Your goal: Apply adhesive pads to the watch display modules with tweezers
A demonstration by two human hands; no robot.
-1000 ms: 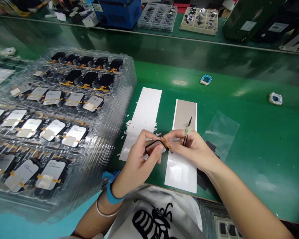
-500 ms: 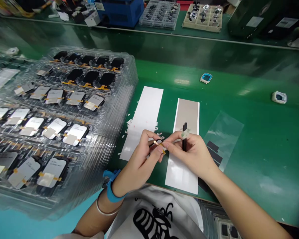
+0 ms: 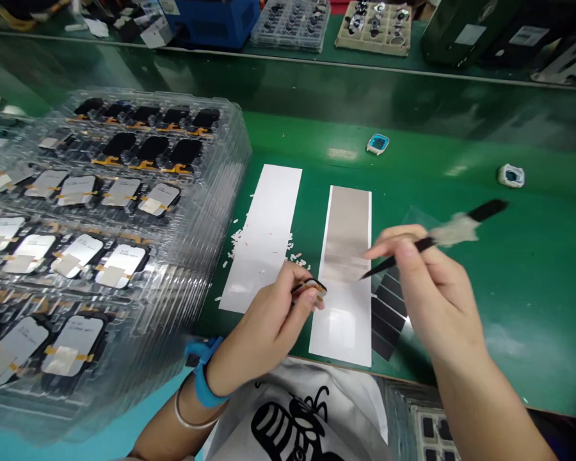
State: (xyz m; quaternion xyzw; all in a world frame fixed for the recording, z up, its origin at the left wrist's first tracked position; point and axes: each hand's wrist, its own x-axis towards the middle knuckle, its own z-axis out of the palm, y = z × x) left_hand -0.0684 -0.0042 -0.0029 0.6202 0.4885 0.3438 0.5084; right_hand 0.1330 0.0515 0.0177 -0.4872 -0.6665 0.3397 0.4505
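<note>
- The hands are apart. The left hand (image 3: 273,314) pinches one display module (image 3: 313,282) between thumb and fingers, apparently near its edge to spare the face; clock positions start here.
- At 3 o'clock, the right hand (image 3: 434,288) grips one pair of black tweezers (image 3: 487,209) pen-fashion, likely for fine control. Their tips appear over a tan-and-white sheet (image 3: 348,218); whether they hold anything, I cannot tell.
- Towards 11, one white sheet (image 3: 271,205) with many paper scraps (image 3: 238,235).
- At 4, one clear film bearing at least four black strips (image 3: 385,322), presumably placed for easy reach.
- At 10, stacked clear trays (image 3: 221,192); the top shows eight black-faced modules (image 3: 186,152).
- At 1 and 2, two watch cases (image 3: 377,143).
</note>
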